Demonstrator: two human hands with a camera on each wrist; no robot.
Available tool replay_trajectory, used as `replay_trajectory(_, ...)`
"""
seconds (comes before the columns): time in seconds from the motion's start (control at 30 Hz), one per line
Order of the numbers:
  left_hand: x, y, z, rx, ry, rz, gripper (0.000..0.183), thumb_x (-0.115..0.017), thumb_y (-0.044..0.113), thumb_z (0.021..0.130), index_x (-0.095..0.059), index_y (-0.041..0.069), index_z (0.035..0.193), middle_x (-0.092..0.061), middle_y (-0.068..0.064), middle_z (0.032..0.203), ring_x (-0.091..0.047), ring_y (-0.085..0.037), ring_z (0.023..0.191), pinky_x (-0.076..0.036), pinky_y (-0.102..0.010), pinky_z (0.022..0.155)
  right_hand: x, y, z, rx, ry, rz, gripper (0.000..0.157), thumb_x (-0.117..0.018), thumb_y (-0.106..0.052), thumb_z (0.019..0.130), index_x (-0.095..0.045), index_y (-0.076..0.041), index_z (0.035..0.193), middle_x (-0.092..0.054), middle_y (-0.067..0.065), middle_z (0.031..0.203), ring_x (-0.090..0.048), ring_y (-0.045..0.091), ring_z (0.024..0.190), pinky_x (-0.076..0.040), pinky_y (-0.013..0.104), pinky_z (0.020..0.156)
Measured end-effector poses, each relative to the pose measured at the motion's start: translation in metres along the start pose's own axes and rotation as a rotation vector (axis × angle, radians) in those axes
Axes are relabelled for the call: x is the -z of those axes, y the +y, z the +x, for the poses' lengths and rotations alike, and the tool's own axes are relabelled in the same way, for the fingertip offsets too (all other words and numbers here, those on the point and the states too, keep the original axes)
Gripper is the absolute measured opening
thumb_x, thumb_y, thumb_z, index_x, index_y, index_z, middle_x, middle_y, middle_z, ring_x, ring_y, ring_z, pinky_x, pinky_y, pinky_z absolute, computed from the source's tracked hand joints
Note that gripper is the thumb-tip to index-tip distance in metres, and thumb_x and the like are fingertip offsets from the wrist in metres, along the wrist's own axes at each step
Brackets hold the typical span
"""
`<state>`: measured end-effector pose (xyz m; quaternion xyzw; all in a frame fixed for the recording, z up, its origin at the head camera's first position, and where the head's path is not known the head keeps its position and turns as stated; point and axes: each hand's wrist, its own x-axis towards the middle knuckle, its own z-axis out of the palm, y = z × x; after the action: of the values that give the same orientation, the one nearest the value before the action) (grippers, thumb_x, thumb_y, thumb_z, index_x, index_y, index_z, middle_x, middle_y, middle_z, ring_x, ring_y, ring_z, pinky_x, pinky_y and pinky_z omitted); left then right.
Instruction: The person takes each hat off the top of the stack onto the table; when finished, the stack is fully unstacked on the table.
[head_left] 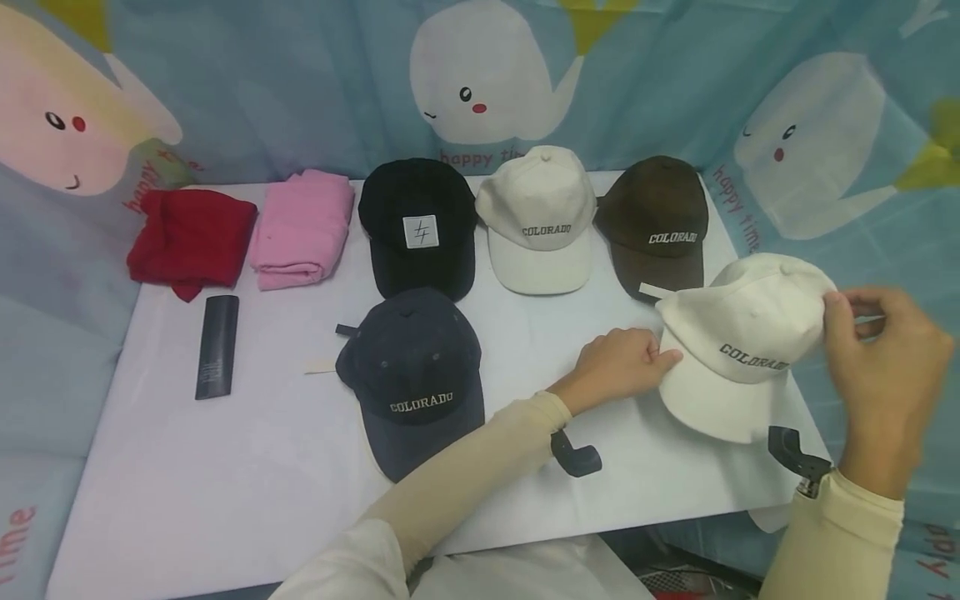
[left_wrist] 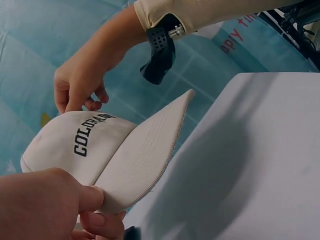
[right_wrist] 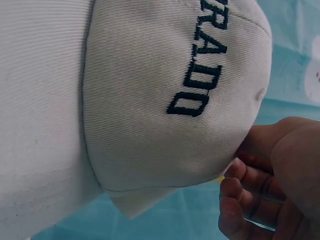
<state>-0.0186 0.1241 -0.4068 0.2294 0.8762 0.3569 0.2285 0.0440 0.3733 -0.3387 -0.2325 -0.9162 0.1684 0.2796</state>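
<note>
A white baseball cap (head_left: 757, 312) lettered COLORADO is held up over the right end of the table. My left hand (head_left: 618, 362) pinches the side of its brim between thumb and fingers. On the far side, my right hand (head_left: 888, 358) grips the edge of the crown. The left wrist view shows the brim (left_wrist: 150, 150) tilted up, with the left thumb (left_wrist: 90, 197) on top of it. Close up in the right wrist view, the crown (right_wrist: 150, 100) fills most of the picture, and the right fingers (right_wrist: 245, 195) curl beside its edge.
Along the back lie a folded red cloth (head_left: 191, 237), a folded pink cloth (head_left: 303, 229), a black cap (head_left: 416, 192), another white cap (head_left: 536, 200) and a brown cap (head_left: 652, 204). A navy cap (head_left: 420, 358) sits mid-table; a dark flat case (head_left: 217, 346) lies left.
</note>
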Motion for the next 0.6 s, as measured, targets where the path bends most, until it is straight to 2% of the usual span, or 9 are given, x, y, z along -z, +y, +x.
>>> replay_trajectory(0.27, -0.019, 0.009, 0.02, 0.009, -0.114, 0.037, 0.061, -0.055, 0.055, 0.106, -0.046, 0.019, 0.057, -0.039, 0.008, 0.05, -0.043, -0.009, 0.05, -0.035, -0.029, 0.049, -0.001, 0.022, 0.008, -0.073, -0.136, -0.078, 0.046, -0.058, -0.039, 0.104, -0.074, -0.001, 0.125, -0.073, 0.028, 0.108, -0.031, -0.021, 0.063, -0.027, 0.012, 0.054)
replay_trajectory(0.43, -0.026, 0.015, 0.026, 0.011, -0.159, 0.072, 0.058, -0.054, 0.055, 0.105, -0.048, 0.02, 0.059, -0.045, 0.008, 0.053, -0.05, -0.011, 0.055, -0.041, -0.03, 0.052, -0.005, 0.032, 0.013, -0.087, -0.202, -0.104, 0.048, -0.057, -0.041, 0.105, -0.072, -0.002, 0.128, -0.072, 0.027, 0.109, -0.032, -0.017, 0.064, -0.028, 0.015, 0.052)
replay_trajectory(0.53, -0.03, 0.016, 0.028, 0.022, -0.177, 0.089, 0.053, -0.055, 0.055, 0.105, -0.052, 0.02, 0.064, -0.052, 0.007, 0.058, -0.055, -0.013, 0.06, -0.045, -0.031, 0.055, -0.011, 0.036, 0.016, -0.065, -0.236, -0.121, 0.048, -0.057, -0.042, 0.105, -0.072, -0.002, 0.128, -0.072, 0.027, 0.11, -0.044, -0.006, 0.069, -0.029, 0.015, 0.053)
replay_trajectory(0.6, -0.033, 0.015, 0.029, 0.023, -0.186, 0.097, 0.051, -0.056, 0.054, 0.104, -0.053, 0.02, 0.066, -0.053, 0.007, 0.059, -0.057, -0.013, 0.061, -0.045, -0.031, 0.056, -0.015, 0.038, 0.016, -0.046, -0.252, -0.127, 0.047, -0.057, -0.04, 0.106, -0.071, 0.0, 0.128, -0.072, 0.028, 0.111, -0.056, 0.01, 0.075, -0.028, 0.014, 0.054)
